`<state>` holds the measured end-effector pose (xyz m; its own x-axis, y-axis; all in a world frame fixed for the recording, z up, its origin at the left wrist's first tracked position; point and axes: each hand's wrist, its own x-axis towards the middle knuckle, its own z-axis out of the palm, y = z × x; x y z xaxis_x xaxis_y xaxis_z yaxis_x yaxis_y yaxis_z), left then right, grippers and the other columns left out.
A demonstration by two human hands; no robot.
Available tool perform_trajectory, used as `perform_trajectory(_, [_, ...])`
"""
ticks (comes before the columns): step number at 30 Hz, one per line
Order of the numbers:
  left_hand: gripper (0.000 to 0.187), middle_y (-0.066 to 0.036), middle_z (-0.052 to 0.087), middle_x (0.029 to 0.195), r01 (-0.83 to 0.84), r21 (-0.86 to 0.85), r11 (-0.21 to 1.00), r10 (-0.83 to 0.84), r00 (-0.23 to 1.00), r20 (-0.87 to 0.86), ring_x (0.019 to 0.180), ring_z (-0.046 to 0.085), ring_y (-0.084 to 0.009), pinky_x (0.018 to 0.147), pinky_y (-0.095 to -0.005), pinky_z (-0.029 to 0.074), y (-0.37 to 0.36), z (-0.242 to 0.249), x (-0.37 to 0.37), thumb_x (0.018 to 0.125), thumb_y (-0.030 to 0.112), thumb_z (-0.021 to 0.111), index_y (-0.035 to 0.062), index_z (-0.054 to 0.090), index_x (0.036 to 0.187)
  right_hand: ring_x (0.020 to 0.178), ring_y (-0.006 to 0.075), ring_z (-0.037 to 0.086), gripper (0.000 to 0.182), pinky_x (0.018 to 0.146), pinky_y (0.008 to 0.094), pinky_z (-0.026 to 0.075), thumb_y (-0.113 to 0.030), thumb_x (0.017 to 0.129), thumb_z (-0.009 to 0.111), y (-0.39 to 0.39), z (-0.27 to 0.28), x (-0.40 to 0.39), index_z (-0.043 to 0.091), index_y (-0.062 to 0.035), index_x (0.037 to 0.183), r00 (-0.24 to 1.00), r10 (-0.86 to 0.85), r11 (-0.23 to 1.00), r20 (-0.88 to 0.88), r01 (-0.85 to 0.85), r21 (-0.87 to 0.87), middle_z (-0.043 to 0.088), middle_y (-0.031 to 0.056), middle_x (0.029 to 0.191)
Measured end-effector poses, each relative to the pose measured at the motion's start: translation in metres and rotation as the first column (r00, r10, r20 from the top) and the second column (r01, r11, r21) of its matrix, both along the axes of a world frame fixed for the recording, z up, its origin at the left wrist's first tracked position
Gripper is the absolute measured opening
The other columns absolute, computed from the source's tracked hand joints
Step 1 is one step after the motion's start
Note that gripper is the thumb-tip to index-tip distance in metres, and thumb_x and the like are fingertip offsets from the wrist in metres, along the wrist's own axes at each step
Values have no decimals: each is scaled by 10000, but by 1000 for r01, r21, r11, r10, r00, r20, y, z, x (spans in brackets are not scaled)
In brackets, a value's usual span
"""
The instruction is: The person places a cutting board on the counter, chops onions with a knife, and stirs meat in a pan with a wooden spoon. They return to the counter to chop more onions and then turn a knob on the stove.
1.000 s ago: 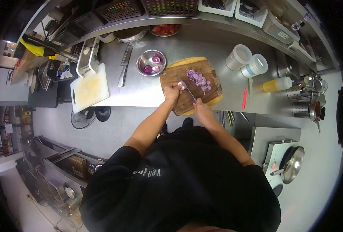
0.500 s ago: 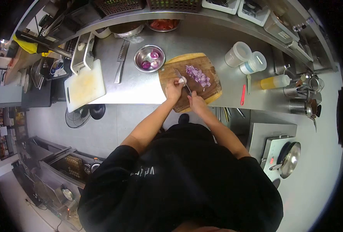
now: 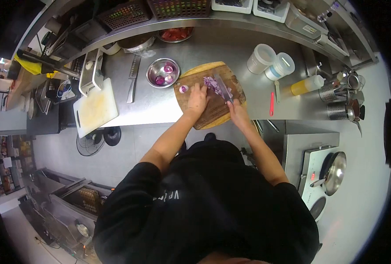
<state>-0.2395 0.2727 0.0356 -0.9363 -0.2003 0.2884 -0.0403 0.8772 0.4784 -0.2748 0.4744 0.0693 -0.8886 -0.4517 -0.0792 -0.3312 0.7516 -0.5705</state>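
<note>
At a steel worktop (image 3: 160, 103), the right hand (image 3: 238, 113) grips a knife (image 3: 223, 86) beside chopped onion (image 3: 213, 83); the left hand (image 3: 197, 97) lies flat, steadying the board (image 3: 213, 115).

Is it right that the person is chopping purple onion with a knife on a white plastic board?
Not quite. The board under the chopped onion and the knife is round and wooden, as the head view shows. The white plastic board lies unused further along the counter.
</note>
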Motion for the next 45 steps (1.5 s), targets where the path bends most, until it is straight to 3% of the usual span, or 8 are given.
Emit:
perform_trajectory(3, [285, -216, 544, 1024, -61, 252, 966, 46, 997, 65, 956, 552, -365, 833, -406, 459, -10, -15, -11, 780, 194, 696, 7, 640, 987, 687, 487, 583, 328, 609, 565, 440, -328, 971, 429, 0, 3, 12, 461, -2, 965, 999, 43, 999, 20, -44, 33, 594, 291, 697])
perform_trajectory(5, [259, -228, 586, 1071, -184, 610, 771, 22, 965, 262, 984, 579, -340, 859, -389, 457, -17, -4, -9, 792, 173, 686, -10, 680, 975, 676, 478, 589, 320, 611, 564, 451, -320, 967, 433, -3, 5, 18, 464, -1, 960, 999, 41, 996, 24, -43, 81, 599, 283, 692])
perform_trajectory(6, [259, -228, 586, 1071, -191, 603, 774, 28, 963, 270, 984, 579, -340, 859, -389, 457, -21, -8, -5, 792, 173, 686, -10, 680, 975, 664, 470, 595, 313, 613, 563, 462, -311, 963, 437, -5, 4, 22, 467, 0, 955, 999, 44, 991, 27, -47, 128, 605, 274, 688])
perform_trajectory(9, [257, -193, 612, 1014, -54, 152, 987, 48, 998, 46, 982, 579, -342, 872, -393, 455, -28, -13, 4, 809, 155, 668, 58, 682, 1047, 671, 457, 606, 310, 618, 555, 471, -294, 967, 421, -9, -1, 25, 472, 11, 973, 995, 97, 986, 28, -100, 136, 612, 270, 697])
perform_trajectory(18, [237, -165, 631, 938, 64, 115, 991, -62, 998, -19, 903, 593, -347, 798, -408, 473, -21, -14, 1, 755, 98, 677, 36, 686, 984, 725, 457, 615, 340, 648, 552, 471, -296, 972, 398, -10, 13, 23, 483, 32, 991, 981, 170, 962, 97, -186, 198, 625, 275, 741])
perform_trajectory(27, [217, -166, 639, 912, 44, 104, 994, -45, 999, 5, 897, 602, -345, 793, -410, 481, -19, -19, 1, 762, 58, 653, 45, 695, 974, 694, 479, 591, 298, 628, 546, 458, -268, 953, 462, -7, -3, 14, 476, 29, 941, 973, 209, 971, 95, -219, 98, 597, 293, 697])
perform_trajectory(43, [120, -175, 619, 894, 21, 85, 996, -12, 995, -100, 844, 598, -361, 745, -421, 484, -15, -25, 2, 808, 63, 617, 1, 678, 891, 714, 480, 605, 329, 660, 556, 469, -271, 947, 466, -8, 11, 11, 504, 56, 953, 970, 210, 963, 123, -227, 147, 609, 303, 727])
perform_trajectory(45, [107, -177, 613, 880, -14, 118, 993, 16, 1000, -17, 834, 595, -361, 738, -419, 482, -13, -23, 5, 807, 53, 618, -2, 680, 875, 721, 478, 605, 328, 663, 553, 470, -274, 945, 468, -4, 20, 13, 506, 52, 953, 971, 218, 966, 101, -229, 117, 610, 304, 735])
